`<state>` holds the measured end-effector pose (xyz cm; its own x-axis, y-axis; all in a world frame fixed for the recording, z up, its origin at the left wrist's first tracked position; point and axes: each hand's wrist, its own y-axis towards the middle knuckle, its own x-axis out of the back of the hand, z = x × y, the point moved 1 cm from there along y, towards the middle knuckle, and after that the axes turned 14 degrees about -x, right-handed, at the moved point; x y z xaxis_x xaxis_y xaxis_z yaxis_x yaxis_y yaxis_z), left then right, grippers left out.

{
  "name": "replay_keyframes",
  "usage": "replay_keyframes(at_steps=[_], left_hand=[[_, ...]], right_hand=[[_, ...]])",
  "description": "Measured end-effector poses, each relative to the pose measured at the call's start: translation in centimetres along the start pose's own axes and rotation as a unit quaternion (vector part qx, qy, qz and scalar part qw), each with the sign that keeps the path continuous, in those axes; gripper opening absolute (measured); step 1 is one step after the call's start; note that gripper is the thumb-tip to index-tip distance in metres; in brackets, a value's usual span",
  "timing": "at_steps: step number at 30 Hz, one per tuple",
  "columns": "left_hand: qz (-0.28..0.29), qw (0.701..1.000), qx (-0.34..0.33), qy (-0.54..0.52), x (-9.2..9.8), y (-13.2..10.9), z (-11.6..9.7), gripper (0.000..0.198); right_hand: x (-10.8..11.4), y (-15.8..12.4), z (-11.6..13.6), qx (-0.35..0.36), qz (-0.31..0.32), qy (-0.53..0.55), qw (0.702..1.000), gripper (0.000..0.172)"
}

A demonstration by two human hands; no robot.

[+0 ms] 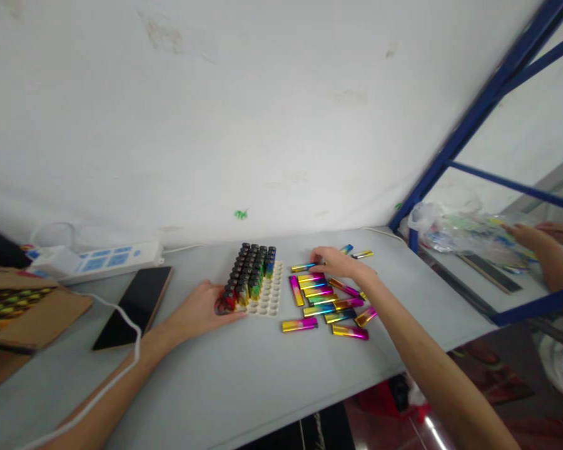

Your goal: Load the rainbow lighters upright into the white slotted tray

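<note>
A pale tray (pixel 273 294) with round holes lies on the grey table. Several lighters with black tops (pixel 251 265) stand upright in it, while holes on its right side and front show bare. My left hand (pixel 206 307) is at the tray's front left corner, fingers closed round the tray edge and the lighters there. To the right, several shiny yellow, pink and blue lighters (pixel 319 292) lie loose in a pile. My right hand (pixel 331 261) reaches over the back of the pile, fingers bent down at a lighter; what its fingertips hold is too small to tell.
A black phone (pixel 134 307), a white power strip (pixel 117 257) and an open cardboard box (pixel 51 312) are on the left. A white cable crosses my left forearm. Blue metal bars (pixel 473 112) rise at the right; beyond them are plastic bags (pixel 469 234) and another person's hands.
</note>
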<state>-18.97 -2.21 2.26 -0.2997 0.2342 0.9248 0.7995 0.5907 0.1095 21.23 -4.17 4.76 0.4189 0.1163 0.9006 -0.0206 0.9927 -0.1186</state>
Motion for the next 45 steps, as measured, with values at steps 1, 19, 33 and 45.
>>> replay_keyframes(at_steps=[1, 19, 33, 45], left_hand=[[-0.001, 1.000, -0.001, -0.001, 0.0, 0.0, 0.0, 0.051], [0.001, 1.000, 0.007, 0.009, -0.1, -0.2, 0.1, 0.054], [0.019, 1.000, 0.004, 0.016, 0.3, -0.1, -0.5, 0.054], [0.010, 1.000, 0.010, 0.019, 0.3, -0.2, -0.4, 0.054]], right_hand=[[0.0, -0.1, 0.0, 0.005, -0.010, 0.035, 0.999, 0.013], [-5.4, -3.6, 10.7, -0.037, 0.043, 0.653, 0.755, 0.069], [-8.5, -4.7, 12.0, -0.058, -0.156, 0.407, 0.898, 0.038], [-8.7, -4.7, 11.4, -0.034, -0.139, 0.426, 0.893, 0.039]])
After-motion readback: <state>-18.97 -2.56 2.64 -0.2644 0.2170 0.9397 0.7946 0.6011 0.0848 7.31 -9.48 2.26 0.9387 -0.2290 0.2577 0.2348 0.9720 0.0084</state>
